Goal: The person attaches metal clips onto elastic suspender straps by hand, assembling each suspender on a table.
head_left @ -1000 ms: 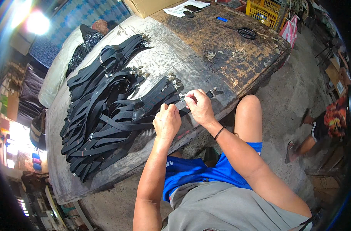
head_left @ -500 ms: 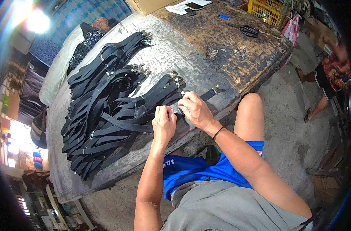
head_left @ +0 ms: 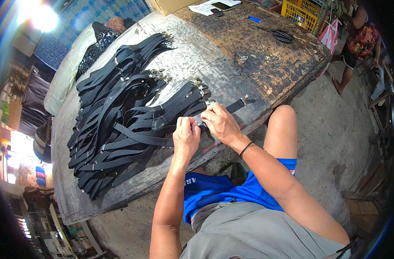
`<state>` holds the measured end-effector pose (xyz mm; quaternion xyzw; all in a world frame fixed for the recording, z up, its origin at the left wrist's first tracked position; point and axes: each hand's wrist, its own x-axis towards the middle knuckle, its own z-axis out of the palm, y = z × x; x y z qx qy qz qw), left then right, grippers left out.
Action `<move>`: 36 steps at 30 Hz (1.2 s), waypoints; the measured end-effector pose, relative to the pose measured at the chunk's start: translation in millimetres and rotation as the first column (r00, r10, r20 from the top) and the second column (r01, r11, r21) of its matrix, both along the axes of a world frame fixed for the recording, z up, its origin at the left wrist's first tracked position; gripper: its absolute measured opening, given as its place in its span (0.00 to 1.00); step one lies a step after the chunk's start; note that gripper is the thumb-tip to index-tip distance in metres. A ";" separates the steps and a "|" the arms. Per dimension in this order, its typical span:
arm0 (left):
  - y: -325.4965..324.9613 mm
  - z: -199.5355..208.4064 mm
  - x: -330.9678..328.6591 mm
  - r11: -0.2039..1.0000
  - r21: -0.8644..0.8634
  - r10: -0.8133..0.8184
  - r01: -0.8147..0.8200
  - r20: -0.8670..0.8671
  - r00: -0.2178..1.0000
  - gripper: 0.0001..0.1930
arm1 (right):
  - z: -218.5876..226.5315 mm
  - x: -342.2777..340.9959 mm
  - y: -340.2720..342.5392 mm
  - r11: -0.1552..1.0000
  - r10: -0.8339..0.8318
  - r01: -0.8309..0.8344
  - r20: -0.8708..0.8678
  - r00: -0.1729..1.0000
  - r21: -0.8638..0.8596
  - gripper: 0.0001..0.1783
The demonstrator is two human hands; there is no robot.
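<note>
My left hand [head_left: 186, 137] and my right hand [head_left: 221, 124] are close together over the table's near edge, fingers pinched on a black suspender strap [head_left: 166, 142]. A small greyish piece [head_left: 198, 119] shows between the fingertips, too covered to make out. Beyond my right hand, a black strap end with a metal clip [head_left: 245, 100] lies on the table. To the left spreads a large heap of black straps [head_left: 115, 142], its bundles bound with thin ties. Metal clips [head_left: 200, 86] gather at the bundles' far ends.
The worn table [head_left: 197, 47] carries black scissors [head_left: 281, 35], a blue object [head_left: 255, 19], a phone [head_left: 221, 6] and papers at its far side. A cardboard box [head_left: 171, 6] stands there too. Yellow crates [head_left: 298, 17] and another person [head_left: 361, 41] are at the right.
Both hands stay nearly in place, fingers still pinched at the strap. The other person at the right has moved farther away. The view has shifted slightly.
</note>
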<state>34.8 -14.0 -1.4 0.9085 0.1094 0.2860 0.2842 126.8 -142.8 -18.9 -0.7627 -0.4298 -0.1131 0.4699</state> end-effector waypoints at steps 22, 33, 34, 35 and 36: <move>-7.5 27.5 -27.2 0.848 0.388 -0.271 0.362 -0.269 0.924 0.13 | 42.2 61.6 -65.9 0.606 0.203 0.400 -0.620 0.758 0.687 0.04; -20.4 60.8 10.2 0.763 0.422 -0.364 0.489 -0.345 0.865 0.05 | 55.3 87.1 -153.8 0.317 0.246 0.552 -0.628 0.738 0.772 0.04; -23.6 65.0 25.5 0.780 0.435 -0.339 0.450 -0.310 0.888 0.06 | 54.7 87.5 -154.5 0.307 0.252 0.559 -0.632 0.733 0.770 0.04; -27.3 69.4 42.4 0.797 0.444 -0.314 0.409 -0.274 0.909 0.07 | 53.0 88.3 -155.5 0.298 0.259 0.566 -0.636 0.727 0.769 0.04; -29.2 68.7 63.4 0.805 0.441 -0.339 0.397 -0.208 0.918 0.06 | 50.4 88.6 -156.3 0.292 0.266 0.561 -0.629 0.730 0.775 0.06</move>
